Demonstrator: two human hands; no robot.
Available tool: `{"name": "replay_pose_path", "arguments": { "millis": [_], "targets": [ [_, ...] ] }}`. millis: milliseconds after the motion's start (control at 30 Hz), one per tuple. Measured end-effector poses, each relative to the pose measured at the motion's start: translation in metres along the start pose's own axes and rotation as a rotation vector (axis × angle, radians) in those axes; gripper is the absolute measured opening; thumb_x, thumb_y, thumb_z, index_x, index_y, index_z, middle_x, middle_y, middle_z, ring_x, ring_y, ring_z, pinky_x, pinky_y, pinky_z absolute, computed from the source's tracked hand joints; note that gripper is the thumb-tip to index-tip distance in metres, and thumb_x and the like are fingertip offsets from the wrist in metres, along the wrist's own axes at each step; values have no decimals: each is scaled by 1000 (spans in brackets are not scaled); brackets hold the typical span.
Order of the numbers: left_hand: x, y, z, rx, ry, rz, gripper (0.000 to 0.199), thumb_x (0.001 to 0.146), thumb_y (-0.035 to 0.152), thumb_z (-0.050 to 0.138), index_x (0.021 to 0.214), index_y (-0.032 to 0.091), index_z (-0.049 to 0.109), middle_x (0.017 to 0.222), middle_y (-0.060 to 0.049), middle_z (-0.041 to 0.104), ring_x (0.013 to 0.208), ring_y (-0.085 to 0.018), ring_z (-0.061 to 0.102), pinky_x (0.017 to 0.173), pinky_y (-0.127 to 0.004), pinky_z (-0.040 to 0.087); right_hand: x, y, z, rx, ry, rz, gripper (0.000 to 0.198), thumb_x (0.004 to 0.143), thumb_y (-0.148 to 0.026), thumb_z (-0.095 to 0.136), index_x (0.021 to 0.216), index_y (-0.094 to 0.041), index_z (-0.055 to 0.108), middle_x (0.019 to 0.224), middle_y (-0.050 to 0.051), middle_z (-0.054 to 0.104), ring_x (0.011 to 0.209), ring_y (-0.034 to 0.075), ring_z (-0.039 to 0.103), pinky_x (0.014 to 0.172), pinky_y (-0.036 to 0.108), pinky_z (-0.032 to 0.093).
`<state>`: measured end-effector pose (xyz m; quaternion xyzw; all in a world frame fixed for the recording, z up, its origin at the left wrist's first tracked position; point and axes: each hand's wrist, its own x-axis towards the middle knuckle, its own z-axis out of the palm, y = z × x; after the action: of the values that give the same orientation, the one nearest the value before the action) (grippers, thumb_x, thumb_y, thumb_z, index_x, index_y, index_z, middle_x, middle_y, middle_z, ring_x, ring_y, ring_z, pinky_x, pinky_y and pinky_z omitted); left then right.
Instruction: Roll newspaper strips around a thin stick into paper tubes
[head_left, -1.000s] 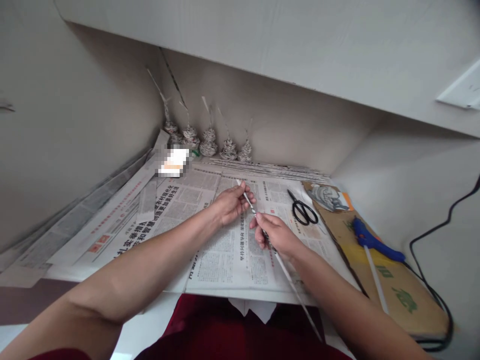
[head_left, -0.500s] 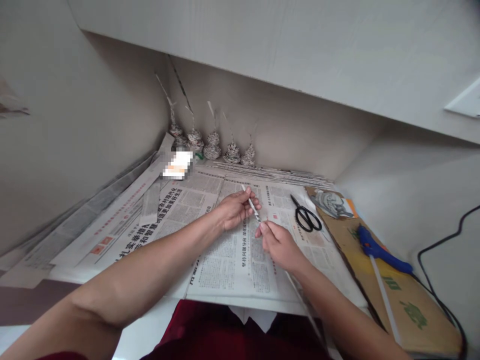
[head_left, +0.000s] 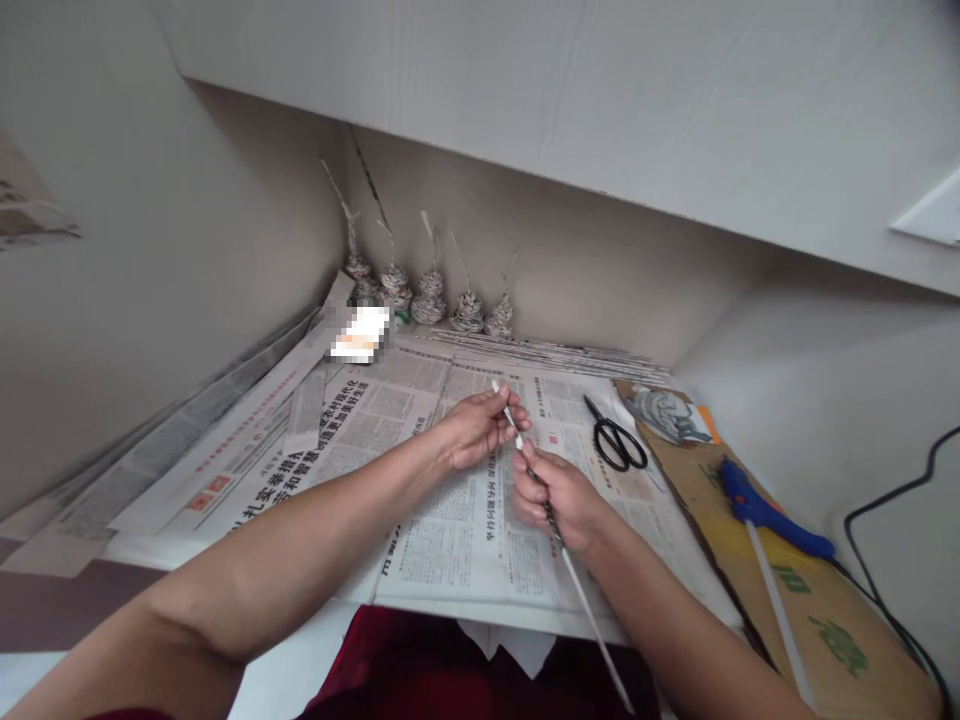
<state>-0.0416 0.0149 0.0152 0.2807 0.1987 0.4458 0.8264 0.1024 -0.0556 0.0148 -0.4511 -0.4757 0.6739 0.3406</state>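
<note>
A thin rolled newspaper tube [head_left: 583,588] slants from above my left fingers down past the table's front edge. My left hand [head_left: 474,428] pinches its upper, white-tipped end between thumb and fingers. Just below, my right hand [head_left: 561,492] is wrapped round the tube, which runs out under the palm toward my lap. Both hands are close together over newspaper sheets [head_left: 450,560] spread on the table. Black-handled scissors [head_left: 621,444] lie to the right of my hands, apart from them.
Several woven paper gourd shapes [head_left: 429,298] stand along the back wall, behind a pile of paper tubes [head_left: 570,355]. On cardboard [head_left: 862,655] at right rests a blue glue gun [head_left: 776,515] with a cord. A bright, pixelated rectangle [head_left: 361,335] is at back left. A shelf overhangs.
My right hand has turned and its fingers now wrap round the tube, whose lower length shows more plainly. The left hand keeps its pinch. The view has shifted slightly.
</note>
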Motion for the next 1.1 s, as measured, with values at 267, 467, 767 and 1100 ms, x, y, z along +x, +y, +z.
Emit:
{"name": "replay_pose_path", "arguments": {
  "millis": [267,467,767,1100],
  "targets": [
    [0,0,4,2,37,2,15,87,21,50,82,8,57,70,-6,61,64,-10,64,63,-18,54,3,4,0,-203,207,-142,35,81,-55,52,79,-20,52,48,-7,41,39,8,39,38,20,27],
    [-4,1,9,36,68,-50,16,86,22,52,83,8,58,72,-8,64,68,-13,66,63,-18,55,-4,-2,0,156,-68,26,33,83,-52,49,74,-21,44,44,-10,26,34,7,27,35,20,21],
    [1,2,1,81,61,-23,18,83,25,58,85,7,62,78,-10,68,57,-9,63,46,-14,48,19,-7,-1,110,-15,-21,37,77,-56,56,74,-20,47,48,-7,40,41,9,41,39,21,28],
    [6,-2,-5,198,119,28,25,80,33,61,82,8,63,79,-12,69,46,-8,56,39,-18,36,30,0,-9,-81,90,-63,42,76,-60,55,77,-18,53,49,-4,45,42,10,45,37,20,27]
  ]
}}
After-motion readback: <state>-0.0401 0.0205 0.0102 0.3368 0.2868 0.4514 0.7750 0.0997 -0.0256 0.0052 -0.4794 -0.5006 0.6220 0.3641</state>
